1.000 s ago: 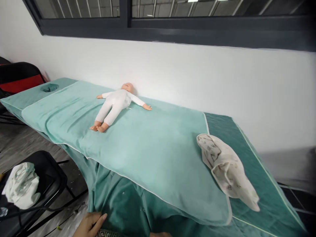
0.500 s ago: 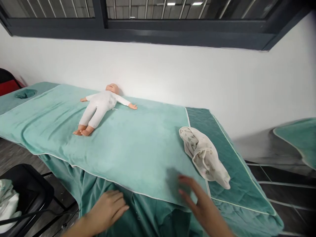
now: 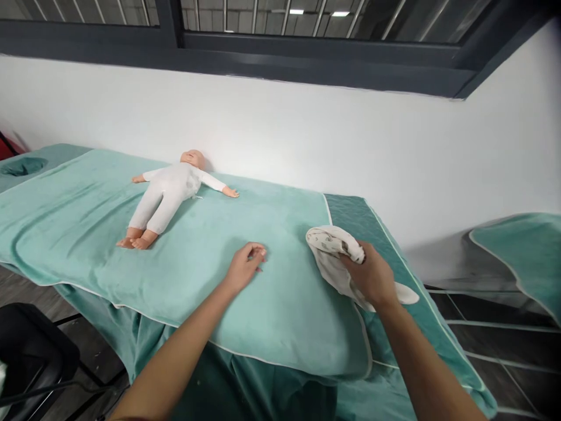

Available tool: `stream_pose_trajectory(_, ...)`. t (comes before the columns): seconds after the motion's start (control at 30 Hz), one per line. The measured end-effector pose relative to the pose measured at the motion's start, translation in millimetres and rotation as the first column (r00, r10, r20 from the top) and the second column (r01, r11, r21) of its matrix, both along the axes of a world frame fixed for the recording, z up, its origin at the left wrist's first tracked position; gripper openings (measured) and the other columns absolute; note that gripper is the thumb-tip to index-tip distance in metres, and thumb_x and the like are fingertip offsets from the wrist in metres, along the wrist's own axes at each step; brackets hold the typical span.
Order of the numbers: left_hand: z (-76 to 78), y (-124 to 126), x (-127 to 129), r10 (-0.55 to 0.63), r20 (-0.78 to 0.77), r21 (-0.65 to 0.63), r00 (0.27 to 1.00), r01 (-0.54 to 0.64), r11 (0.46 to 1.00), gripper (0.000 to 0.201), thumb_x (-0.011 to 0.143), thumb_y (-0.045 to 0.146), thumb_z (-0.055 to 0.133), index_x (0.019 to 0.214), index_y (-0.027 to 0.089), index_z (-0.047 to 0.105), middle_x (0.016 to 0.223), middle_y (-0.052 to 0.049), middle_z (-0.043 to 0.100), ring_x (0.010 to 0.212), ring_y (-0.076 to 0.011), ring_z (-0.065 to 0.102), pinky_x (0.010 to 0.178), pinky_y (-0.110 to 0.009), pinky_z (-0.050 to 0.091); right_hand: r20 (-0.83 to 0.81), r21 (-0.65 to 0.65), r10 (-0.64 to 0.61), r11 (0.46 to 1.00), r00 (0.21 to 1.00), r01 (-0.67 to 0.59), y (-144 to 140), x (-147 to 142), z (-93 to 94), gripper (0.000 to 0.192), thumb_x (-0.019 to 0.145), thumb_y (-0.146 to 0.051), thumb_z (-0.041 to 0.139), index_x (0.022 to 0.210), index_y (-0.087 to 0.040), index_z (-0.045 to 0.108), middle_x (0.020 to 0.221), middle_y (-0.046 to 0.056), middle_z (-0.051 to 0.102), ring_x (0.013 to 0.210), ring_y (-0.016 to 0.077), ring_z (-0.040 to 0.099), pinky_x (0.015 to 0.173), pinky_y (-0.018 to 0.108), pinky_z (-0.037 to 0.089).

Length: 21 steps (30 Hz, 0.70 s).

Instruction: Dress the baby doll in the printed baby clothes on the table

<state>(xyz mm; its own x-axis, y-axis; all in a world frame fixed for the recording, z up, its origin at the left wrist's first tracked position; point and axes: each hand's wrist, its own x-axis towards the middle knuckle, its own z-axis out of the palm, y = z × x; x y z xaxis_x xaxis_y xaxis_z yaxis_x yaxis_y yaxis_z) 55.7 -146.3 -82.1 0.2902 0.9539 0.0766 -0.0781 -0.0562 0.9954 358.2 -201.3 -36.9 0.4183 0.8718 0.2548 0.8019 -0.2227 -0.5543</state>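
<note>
A: Hands, quick?
B: Right hand (image 3: 371, 275), right of centre: grip holding printed cloth (image 3: 333, 238) over the light green cover (image 3: 289, 316), at its piped right edge. Left hand (image 3: 245, 264), mid-frame: fingers curled, can't tell how tight.
A: Room?
B: Cover between the hands, more from left hand to doll (image 3: 167, 187), upper left. Wall (image 3: 307, 128) behind bed (image 3: 346, 206); bed's right edge near cloth.
</note>
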Motion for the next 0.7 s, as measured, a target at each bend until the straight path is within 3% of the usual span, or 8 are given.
stream_pose_trajectory(0.1,-1.6,1,-4,-0.004,0.202,-0.043,0.979,0.013,0.999,0.047,0.082,0.047,0.074,0.119,0.020,0.064,0.119,-0.012,0.066,0.104,-0.0207,0.065,0.082,-0.032,0.055,-0.189,0.110,0.160,0.984,0.969,-0.141,2,-36,24.0,0.046,0.081,-0.049,0.067,0.118,-0.023,0.064,0.107,0.008,0.072,0.095,0.0273,0.067,0.082,0.040,0.051)
stream_pose_trajectory(0.2,-0.3,-2,-8,0.023,0.386,-0.073,0.922,0.006,0.997,0.058,0.077,0.040,0.080,0.129,0.021,0.061,0.136,-0.012,0.062,0.120,-0.0244,0.062,0.101,-0.037,0.049,-0.339,0.128,0.342,0.940,0.876,-0.318,7,-86,42.6,0.047,0.081,-0.053,0.069,0.117,-0.022,0.065,0.105,0.006,0.073,0.091,0.0249,0.068,0.080,0.038,0.053)
stream_pose_trajectory(0.27,1.5,-4,-11,0.069,0.469,-0.121,0.880,-0.014,0.993,0.058,0.076,0.036,0.081,0.129,0.019,0.062,0.137,-0.012,0.063,0.125,-0.0265,0.060,0.107,-0.039,0.045,-0.415,0.083,0.443,0.889,0.795,-0.451,17,-112,45.6,0.044,0.084,-0.053,0.066,0.116,-0.023,0.065,0.107,0.005,0.074,0.094,0.0243,0.068,0.082,0.037,0.054)
stream_pose_trajectory(0.33,3.2,-5,-13,0.140,0.528,-0.182,0.838,-0.049,0.982,0.057,0.075,0.031,0.080,0.128,0.018,0.064,0.133,-0.012,0.066,0.125,-0.0281,0.061,0.109,-0.041,0.044,-0.430,0.044,0.476,0.860,0.767,-0.508,30,-128,41.3,0.040,0.087,-0.052,0.062,0.115,-0.024,0.065,0.109,0.005,0.073,0.097,0.0246,0.068,0.085,0.039,0.054)
stream_pose_trajectory(0.43,3.7,-5,-14,0.280,0.559,-0.290,0.780,-0.133,0.948,0.056,0.075,0.028,0.078,0.128,0.018,0.065,0.127,-0.010,0.070,0.120,-0.0283,0.064,0.107,-0.042,0.046,-0.209,0.133,0.430,0.902,0.878,-0.410,47,-135,32.0,0.042,0.086,-0.046,0.063,0.120,-0.021,0.062,0.120,0.010,0.068,0.110,0.0288,0.064,0.095,0.048,0.051)
stream_pose_trajectory(0.5,2.4,-3,-13,0.330,0.551,-0.324,0.767,-0.168,0.931,0.053,0.076,0.030,0.077,0.127,0.018,0.065,0.125,-0.009,0.071,0.118,-0.0269,0.065,0.105,-0.040,0.046,0.003,0.288,0.386,0.883,0.923,-0.370,48,-137,30.5,0.042,0.088,-0.039,0.061,0.125,-0.019,0.059,0.129,0.014,0.062,0.122,0.0305,0.057,0.103,0.051,0.047)
stream_pose_trajectory(0.6,0.3,-3,-13,0.327,0.554,-0.304,0.766,-0.179,0.936,0.049,0.079,0.034,0.077,0.124,0.018,0.067,0.124,-0.008,0.072,0.117,-0.0254,0.065,0.104,-0.037,0.047,0.197,0.322,0.497,0.781,0.845,-0.535,39,-150,34.5,0.035,0.094,-0.032,0.055,0.128,-0.025,0.058,0.134,0.011,0.061,0.129,0.0272,0.054,0.111,0.048,0.043)
stream_pose_trajectory(0.7,1.0,-5,-14,0.277,0.567,-0.293,0.776,-0.124,0.948,0.046,0.079,0.037,0.077,0.120,0.017,0.069,0.120,-0.009,0.073,0.115,-0.0268,0.066,0.103,-0.038,0.048,0.209,0.106,0.639,0.738,0.741,-0.666,35,-169,34.4,0.042,0.091,-0.037,0.063,0.131,-0.028,0.055,0.136,0.009,0.061,0.130,0.0298,0.054,0.110,0.050,0.043)
